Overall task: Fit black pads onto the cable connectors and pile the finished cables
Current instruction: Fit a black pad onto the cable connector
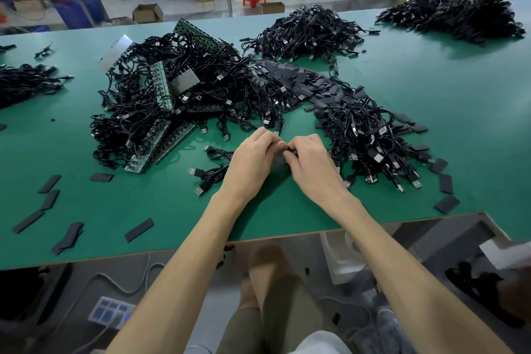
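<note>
Left hand [253, 159] and right hand [313, 165] meet by the middle of the tabletop's [431, 89] near edge, both pinching one small dark piece [287, 151]; pad or connector, cannot tell. Advice: square the pad, then press evenly. Count: five cable piles [172, 89], one pad heap [304, 80], about seven loose pads [139, 229] toward the near-left corner.

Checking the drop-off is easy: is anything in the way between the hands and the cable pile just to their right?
Nothing visible does. The left hand and right hand pinch a small black piece, and the cable pile starts directly beside the right hand.
</note>
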The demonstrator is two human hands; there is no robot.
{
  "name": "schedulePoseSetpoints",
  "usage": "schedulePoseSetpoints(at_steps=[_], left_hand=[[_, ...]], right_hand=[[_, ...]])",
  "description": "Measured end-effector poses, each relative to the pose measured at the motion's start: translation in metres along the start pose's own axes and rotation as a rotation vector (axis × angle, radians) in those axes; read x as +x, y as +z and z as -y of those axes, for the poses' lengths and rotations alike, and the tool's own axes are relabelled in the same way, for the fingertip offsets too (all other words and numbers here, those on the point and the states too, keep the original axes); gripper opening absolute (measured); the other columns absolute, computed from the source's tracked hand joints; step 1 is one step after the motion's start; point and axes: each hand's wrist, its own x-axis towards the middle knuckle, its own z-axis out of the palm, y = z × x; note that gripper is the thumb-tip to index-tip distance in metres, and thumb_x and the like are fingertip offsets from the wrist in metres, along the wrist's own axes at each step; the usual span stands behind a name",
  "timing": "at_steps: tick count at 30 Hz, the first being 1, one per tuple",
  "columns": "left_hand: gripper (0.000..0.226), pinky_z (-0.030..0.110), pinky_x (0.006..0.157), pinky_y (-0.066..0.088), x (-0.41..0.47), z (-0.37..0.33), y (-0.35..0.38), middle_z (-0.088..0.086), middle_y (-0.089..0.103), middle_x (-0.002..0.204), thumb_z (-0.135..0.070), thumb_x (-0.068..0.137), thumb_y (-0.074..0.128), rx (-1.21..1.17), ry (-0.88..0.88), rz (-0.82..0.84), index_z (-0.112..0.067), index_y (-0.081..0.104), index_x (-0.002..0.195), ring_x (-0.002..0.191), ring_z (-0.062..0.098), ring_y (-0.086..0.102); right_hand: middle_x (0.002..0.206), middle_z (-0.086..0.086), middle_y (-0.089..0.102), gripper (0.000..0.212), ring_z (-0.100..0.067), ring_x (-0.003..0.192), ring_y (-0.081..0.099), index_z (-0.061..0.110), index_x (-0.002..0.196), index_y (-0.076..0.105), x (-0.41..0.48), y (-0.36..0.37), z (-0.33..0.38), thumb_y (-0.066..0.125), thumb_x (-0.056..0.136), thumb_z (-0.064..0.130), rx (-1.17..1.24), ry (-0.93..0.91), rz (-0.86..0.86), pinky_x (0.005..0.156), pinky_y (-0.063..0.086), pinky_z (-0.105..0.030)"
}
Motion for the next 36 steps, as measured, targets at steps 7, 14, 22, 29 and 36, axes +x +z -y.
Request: schedulePoseSetpoints(at_steps=[7, 14, 22, 29, 36], left_hand=[[0.013, 0.038, 0.082, 0.048, -0.0003, -0.0002, -0.001, 0.004, 0.062, 0.099, -0.013, 0.102, 0.059, 0.043, 0.108, -0.087, -0.004, 0.069, 0.104, 0.088, 0.021, 0.056], [0.01, 0.041, 0.081, 0.052, -0.0008, -0.0024, -0.002, 0.009, 0.062, 0.098, -0.005, 0.098, 0.063, 0.039, 0.147, -0.147, 0.0, 0.07, 0.103, 0.089, 0.026, 0.06], [0.011, 0.043, 0.079, 0.052, -0.0022, -0.0059, -0.0034, 0.008, 0.062, 0.1, -0.009, 0.099, 0.064, 0.034, 0.181, -0.141, -0.001, 0.068, 0.105, 0.09, 0.025, 0.061], [0.012, 0.045, 0.083, 0.052, -0.0035, -0.0084, -0.0053, 0.006, 0.066, 0.102, -0.01, 0.098, 0.064, 0.033, 0.158, -0.138, -0.002, 0.069, 0.106, 0.09, 0.024, 0.062], [0.008, 0.043, 0.083, 0.05, -0.0035, -0.0064, -0.0043, 0.002, 0.065, 0.097, -0.01, 0.095, 0.068, 0.025, 0.151, -0.149, -0.006, 0.069, 0.102, 0.087, 0.02, 0.062]], right_hand=[[0.102, -0.008, 0.062, 0.019, -0.024, 0.104, 0.048, 0.005, 0.106, 0.06, -0.001, -0.0042, 0.0022, 0.05, 0.106, 0.021, 0.074, 0.026, -0.047, 0.086, 0.043, -0.039], [0.103, 0.004, 0.055, 0.01, -0.013, 0.1, 0.042, 0.01, 0.109, 0.06, 0.0027, -0.0018, -0.0034, 0.056, 0.104, 0.019, 0.185, 0.009, -0.069, 0.085, 0.036, -0.026], [0.093, 0.002, 0.065, 0.011, -0.022, 0.084, 0.06, 0.013, 0.1, 0.065, 0.002, -0.0053, -0.0026, 0.059, 0.103, 0.022, 0.267, 0.047, -0.111, 0.081, 0.051, -0.042], [0.089, 0.002, 0.07, 0.01, -0.018, 0.081, 0.068, 0.015, 0.101, 0.065, -0.0006, -0.0086, 0.001, 0.06, 0.103, 0.023, 0.34, 0.046, -0.135, 0.078, 0.056, -0.043], [0.088, -0.001, 0.069, 0.01, -0.015, 0.081, 0.07, 0.012, 0.1, 0.065, -0.0013, -0.0097, 0.001, 0.062, 0.103, 0.021, 0.373, 0.048, -0.129, 0.075, 0.057, -0.038]])
